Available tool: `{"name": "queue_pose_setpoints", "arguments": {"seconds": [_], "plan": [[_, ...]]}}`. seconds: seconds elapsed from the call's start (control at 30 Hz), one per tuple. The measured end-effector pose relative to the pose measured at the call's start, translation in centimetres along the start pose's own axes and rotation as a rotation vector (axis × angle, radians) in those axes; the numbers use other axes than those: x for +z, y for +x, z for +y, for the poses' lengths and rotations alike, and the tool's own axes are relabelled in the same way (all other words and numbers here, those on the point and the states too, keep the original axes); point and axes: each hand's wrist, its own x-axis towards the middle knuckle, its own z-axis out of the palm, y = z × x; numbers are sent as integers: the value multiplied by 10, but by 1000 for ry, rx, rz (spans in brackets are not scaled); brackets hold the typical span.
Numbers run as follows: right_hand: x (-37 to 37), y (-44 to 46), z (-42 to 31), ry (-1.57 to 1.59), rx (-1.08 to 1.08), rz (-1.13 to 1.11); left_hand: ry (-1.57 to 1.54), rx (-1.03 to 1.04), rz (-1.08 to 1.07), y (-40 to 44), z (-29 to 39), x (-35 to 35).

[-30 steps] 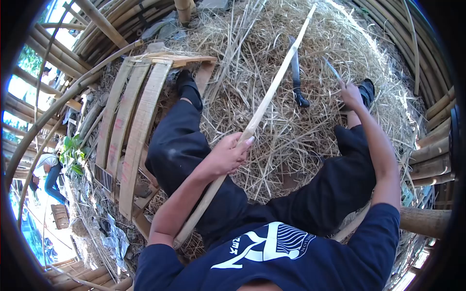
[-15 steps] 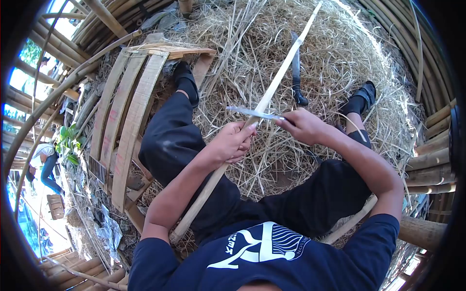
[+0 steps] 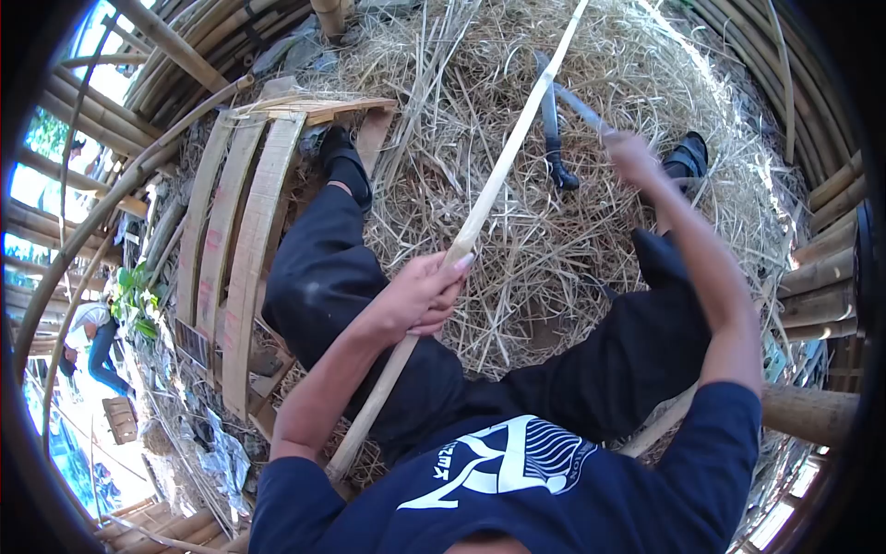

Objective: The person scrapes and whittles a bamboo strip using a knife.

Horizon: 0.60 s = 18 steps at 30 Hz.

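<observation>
My left hand [image 3: 426, 294] is closed around a long pale bamboo strip [image 3: 498, 171], which slants from beside my hip up past the top of the view. Out to the right, my right hand [image 3: 635, 159], blurred by motion, grips a knife [image 3: 581, 109]. Its blade points up and left, the tip close to the strip's far part; whether they touch I cannot tell. A second, dark-handled machete [image 3: 552, 138] lies on the shavings between my feet, partly behind the strip.
Bamboo shavings [image 3: 480, 92] cover the ground around my legs. A slatted wooden crate [image 3: 258, 222] stands by my left leg. Bamboo poles [image 3: 821, 286] line the right side, with more poles [image 3: 111, 102] at upper left. Beyond the left side, a person [image 3: 97, 342] bends over.
My right hand has swung the knife away from the strip near my left hand, outward and up to the right. The left hand still grips the strip, shifted slightly down and left.
</observation>
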Motion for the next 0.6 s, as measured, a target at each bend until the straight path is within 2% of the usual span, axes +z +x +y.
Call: {"name": "queue_pose_setpoints", "arguments": {"seconds": [0.03, 0.07, 0.1, 0.17, 0.27, 0.33, 0.43, 0.47, 0.53, 0.57, 0.6], "plan": [[-20, 31, 47, -336, -110, 146, 16, -6, 6, -7, -4, -4], [-20, 28, 65, -466, -113, 236, 9, 10, 8, -6, -1, -9], [-14, -1, 50, -255, -75, 205, -18, 26, 6, -3, 1, -9], [0, -25, 33, -270, -242, 72, 36, 16, 58, 10, 4, 0], [5, -55, -26, -187, -264, -22, 2, 47, 11, 21, 5, 4], [16, -65, -42, -198, -361, -157, -13, 81, 28, 19, 8, 3], [35, -58, -39, -237, -201, -180, 0, 94, 85, 15, 9, 11], [35, -54, -37, -242, -201, -186, -16, 97, 39, 16, 8, 7], [30, -45, -32, -28, 157, -111, -2, 100, 58, 17, 9, 9], [28, -45, -30, -34, 156, -114, 19, 102, 78, 17, 8, 9], [23, -47, -31, -14, 67, -18, 15, 105, 78, 18, 8, 9]]}}
